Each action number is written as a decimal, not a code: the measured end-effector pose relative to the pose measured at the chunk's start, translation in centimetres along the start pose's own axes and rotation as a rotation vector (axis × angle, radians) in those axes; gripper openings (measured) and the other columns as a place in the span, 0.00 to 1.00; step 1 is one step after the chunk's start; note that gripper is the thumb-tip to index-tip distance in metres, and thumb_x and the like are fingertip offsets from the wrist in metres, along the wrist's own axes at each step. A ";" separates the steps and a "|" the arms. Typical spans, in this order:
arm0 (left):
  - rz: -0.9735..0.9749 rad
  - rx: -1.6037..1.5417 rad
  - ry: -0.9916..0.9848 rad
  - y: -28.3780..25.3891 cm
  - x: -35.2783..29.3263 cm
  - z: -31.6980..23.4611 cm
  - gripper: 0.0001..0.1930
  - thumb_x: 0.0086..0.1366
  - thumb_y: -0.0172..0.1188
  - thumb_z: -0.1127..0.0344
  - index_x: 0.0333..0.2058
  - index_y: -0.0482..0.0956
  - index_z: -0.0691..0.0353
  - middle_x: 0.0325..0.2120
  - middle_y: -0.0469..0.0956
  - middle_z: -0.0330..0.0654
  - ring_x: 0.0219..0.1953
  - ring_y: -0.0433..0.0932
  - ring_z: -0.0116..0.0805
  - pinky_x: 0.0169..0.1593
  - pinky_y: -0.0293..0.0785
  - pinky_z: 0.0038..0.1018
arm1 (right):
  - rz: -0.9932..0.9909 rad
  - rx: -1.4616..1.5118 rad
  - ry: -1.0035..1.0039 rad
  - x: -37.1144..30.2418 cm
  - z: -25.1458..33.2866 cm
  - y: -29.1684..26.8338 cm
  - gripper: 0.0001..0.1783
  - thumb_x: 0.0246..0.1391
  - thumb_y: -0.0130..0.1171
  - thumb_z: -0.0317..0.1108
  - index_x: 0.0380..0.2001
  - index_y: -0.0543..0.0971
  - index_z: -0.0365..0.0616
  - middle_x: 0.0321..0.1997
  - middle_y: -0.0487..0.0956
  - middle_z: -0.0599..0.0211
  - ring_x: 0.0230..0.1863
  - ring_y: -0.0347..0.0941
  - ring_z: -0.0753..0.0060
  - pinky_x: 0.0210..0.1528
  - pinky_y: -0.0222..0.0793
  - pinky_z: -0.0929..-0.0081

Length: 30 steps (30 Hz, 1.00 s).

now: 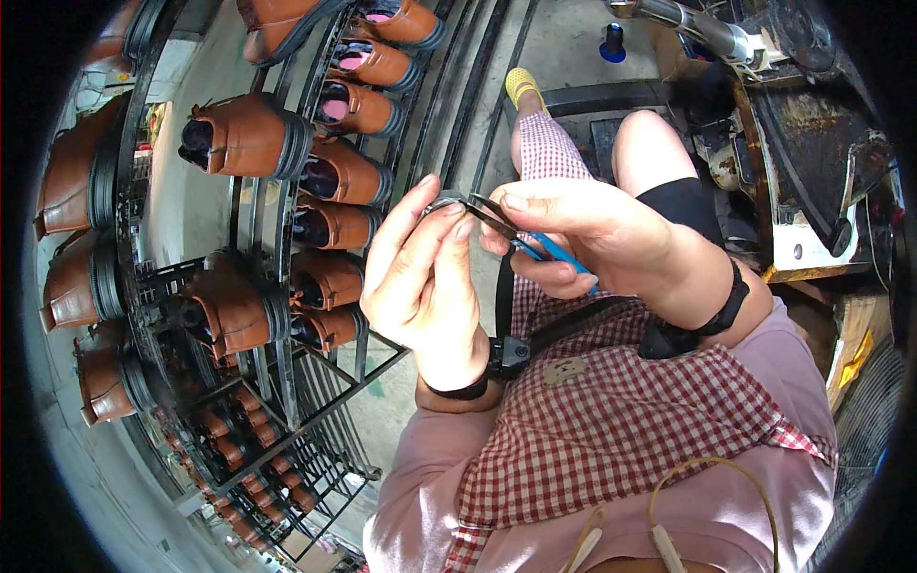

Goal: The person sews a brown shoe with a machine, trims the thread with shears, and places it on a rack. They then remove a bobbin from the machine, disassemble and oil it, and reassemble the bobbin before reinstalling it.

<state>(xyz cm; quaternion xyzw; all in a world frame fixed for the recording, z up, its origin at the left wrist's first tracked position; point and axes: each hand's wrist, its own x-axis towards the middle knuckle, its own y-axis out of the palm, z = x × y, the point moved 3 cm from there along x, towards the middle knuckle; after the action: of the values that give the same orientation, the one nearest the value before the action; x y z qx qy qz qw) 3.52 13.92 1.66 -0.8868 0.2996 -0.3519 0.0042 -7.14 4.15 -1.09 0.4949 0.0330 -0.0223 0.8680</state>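
Note:
My right hand (611, 224) is closed around small blue-handled snips (554, 250), whose dark metal blades point left. The blade tips reach close to the fingertips of my left hand (420, 286). Those fingertips pinch a small, dark, curved strip (445, 201); its kind is too small to make out. Both hands are raised in front of my chest, nearly meeting. I cannot tell whether the blades touch the strip.
A black metal rack (287, 382) with several brown leather shoes (246, 138) fills the left side. A dark machine (802, 143) stands at the right. A blue-based black object (613, 43) sits on the floor ahead. A checked apron (611, 411) covers my lap.

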 end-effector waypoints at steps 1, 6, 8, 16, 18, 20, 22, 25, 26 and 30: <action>0.003 -0.001 0.001 0.1 0.0 -0.1 0.07 0.51 0.64 0.81 0.32 0.82 0.71 0.38 0.79 0.55 0.36 0.80 0.34 0.41 0.76 0.24 | -0.001 0.001 -0.003 0.0 0.0 0.0 0.19 0.64 0.47 0.47 0.32 0.73 0.41 0.14 0.63 0.76 0.13 0.56 0.86 0.14 0.49 0.87; -0.031 -0.082 -0.054 0.2 -0.3 0.1 0.08 0.51 0.64 0.81 0.32 0.82 0.71 0.39 0.79 0.55 0.36 0.80 0.35 0.41 0.77 0.24 | 0.023 0.028 -0.033 -0.1 0.4 0.3 0.19 0.64 0.46 0.47 0.31 0.72 0.40 0.11 0.61 0.78 0.10 0.52 0.87 0.12 0.46 0.87; -0.038 -0.061 -0.023 0.2 -0.2 -0.2 0.08 0.51 0.64 0.81 0.32 0.82 0.71 0.39 0.79 0.55 0.36 0.80 0.35 0.41 0.77 0.24 | 0.005 -0.002 -0.050 -0.1 0.3 0.2 0.19 0.64 0.46 0.47 0.31 0.72 0.40 0.11 0.61 0.78 0.10 0.52 0.87 0.12 0.46 0.87; -0.084 -0.291 -0.160 0.5 -0.4 0.6 0.06 0.51 0.65 0.80 0.30 0.81 0.72 0.39 0.79 0.54 0.34 0.79 0.32 0.38 0.74 0.20 | -0.138 0.041 -0.165 0.0 0.2 -1.3 0.17 0.63 0.48 0.44 0.31 0.72 0.40 0.18 0.66 0.77 0.12 0.55 0.88 0.12 0.45 0.88; -0.076 -0.299 -0.176 0.8 -0.4 0.6 0.06 0.51 0.65 0.80 0.30 0.81 0.72 0.38 0.79 0.54 0.34 0.79 0.32 0.38 0.74 0.20 | -0.107 -0.037 -0.192 -0.3 0.5 -1.2 0.16 0.63 0.48 0.44 0.31 0.71 0.40 0.19 0.66 0.77 0.12 0.55 0.88 0.12 0.46 0.88; -0.036 -0.298 -0.201 1.1 -0.4 0.7 0.06 0.51 0.66 0.80 0.30 0.82 0.71 0.38 0.80 0.53 0.36 0.79 0.33 0.39 0.74 0.21 | -0.086 -0.086 -0.215 -0.5 0.7 -0.7 0.16 0.62 0.50 0.43 0.32 0.71 0.40 0.19 0.65 0.77 0.12 0.56 0.87 0.13 0.47 0.88; -0.014 -0.220 -0.167 1.2 -0.1 0.4 0.06 0.51 0.66 0.79 0.30 0.82 0.71 0.37 0.80 0.53 0.36 0.79 0.33 0.39 0.74 0.21 | -0.108 -0.094 -0.221 -0.5 0.8 -0.5 0.16 0.62 0.50 0.43 0.32 0.72 0.39 0.19 0.66 0.77 0.13 0.57 0.87 0.13 0.48 0.88; 0.016 -0.132 -0.130 1.3 0.0 0.1 0.07 0.50 0.66 0.80 0.30 0.82 0.71 0.37 0.80 0.53 0.37 0.79 0.34 0.41 0.75 0.22 | -0.088 -0.098 -0.217 -0.6 1.0 -0.8 0.15 0.62 0.51 0.43 0.32 0.72 0.40 0.20 0.68 0.76 0.13 0.58 0.87 0.13 0.48 0.88; 0.023 -0.119 -0.124 1.3 0.1 0.1 0.07 0.50 0.66 0.80 0.31 0.82 0.70 0.37 0.80 0.53 0.37 0.80 0.35 0.41 0.75 0.22 | -0.128 -0.131 -0.213 -0.5 1.0 -0.7 0.15 0.61 0.52 0.42 0.32 0.73 0.40 0.20 0.68 0.76 0.13 0.58 0.87 0.13 0.48 0.88; 0.035 -0.099 -0.104 1.5 0.1 0.0 0.07 0.50 0.65 0.80 0.31 0.82 0.70 0.37 0.80 0.53 0.36 0.80 0.34 0.41 0.75 0.22 | -0.139 -0.130 -0.188 -0.7 1.0 -1.3 0.14 0.61 0.53 0.41 0.31 0.73 0.40 0.22 0.70 0.75 0.13 0.58 0.88 0.12 0.47 0.88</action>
<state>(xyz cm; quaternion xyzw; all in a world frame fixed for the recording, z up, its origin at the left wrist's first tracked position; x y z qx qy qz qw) 2.76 12.66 1.43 -0.8977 0.3313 -0.2901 -0.0178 -7.93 2.69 -1.62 0.4298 -0.0129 -0.1263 0.8940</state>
